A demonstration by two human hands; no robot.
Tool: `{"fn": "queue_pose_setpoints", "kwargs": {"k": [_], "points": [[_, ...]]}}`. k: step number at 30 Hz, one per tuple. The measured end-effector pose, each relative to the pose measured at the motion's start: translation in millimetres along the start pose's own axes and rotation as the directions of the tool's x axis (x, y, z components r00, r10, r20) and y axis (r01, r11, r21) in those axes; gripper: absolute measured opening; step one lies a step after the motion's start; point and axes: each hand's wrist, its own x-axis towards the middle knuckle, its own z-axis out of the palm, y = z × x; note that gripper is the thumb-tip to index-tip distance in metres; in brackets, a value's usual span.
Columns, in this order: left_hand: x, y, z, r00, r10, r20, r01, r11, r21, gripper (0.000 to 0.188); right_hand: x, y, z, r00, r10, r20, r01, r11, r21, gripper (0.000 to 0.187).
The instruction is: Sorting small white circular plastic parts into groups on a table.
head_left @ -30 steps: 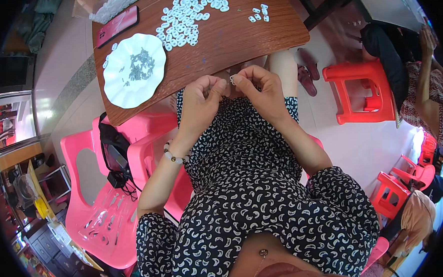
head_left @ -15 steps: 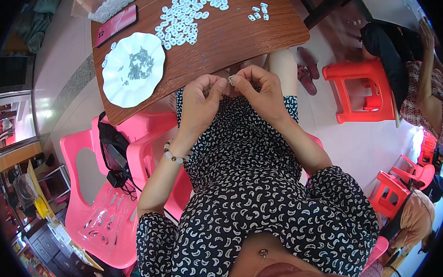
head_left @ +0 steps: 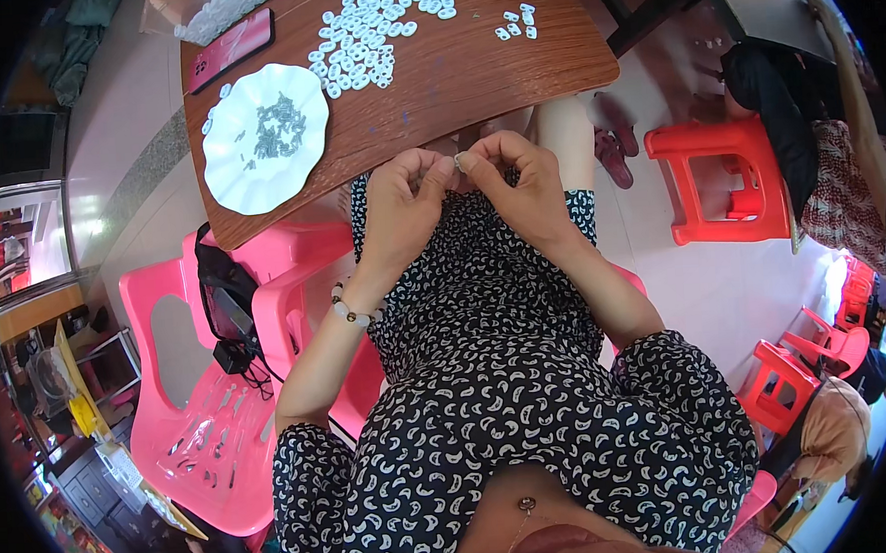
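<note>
Just off the near table edge, my left hand (head_left: 408, 200) and my right hand (head_left: 525, 188) meet with thumbs and forefingers pinched. My right fingertips grip a small white plastic piece (head_left: 459, 162), mostly covered by them. Whatever my left fingertips pinch against it is too small to make out. A pile of white oval plastic pieces with two holes (head_left: 361, 45) lies on the table (head_left: 492, 69). Several similar pieces (head_left: 517, 23) sit apart at the right. To the left, a white scalloped plate (head_left: 234, 177) holds many tiny grey metal-looking parts (head_left: 280, 127).
A pink phone (head_left: 233, 49) lies behind the plate, beside a clear bag of white pieces (head_left: 224, 13). Left of me stands a pink plastic chair (head_left: 197, 460) with a black bag (head_left: 226, 298) hung on it. A red stool (head_left: 722, 142) and a seated person (head_left: 844, 185) are at the right.
My right thumb and fingertips have closed further over the white piece, so less of it shows. Both hands otherwise stay in place. The person at the right has shifted an arm.
</note>
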Motion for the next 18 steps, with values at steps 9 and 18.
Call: {"fn": "queue_pose_setpoints", "kwargs": {"k": [9, 18], "points": [[0.5, -0.2, 4.7, 0.998, 0.044, -0.043, -0.041, 0.996, 0.074, 0.015, -1.2, 1.7, 1.9, 1.0, 0.016, 0.001, -0.016, 1.0, 0.002, 0.016], [1.3, 2.0, 5.0, 0.999, -0.045, 0.009, 0.046, 0.988, -0.15, 0.017, -0.3, -3.1, 3.4, 0.995, 0.099, -0.028, -0.091, 0.974, 0.206, 0.016]]}}
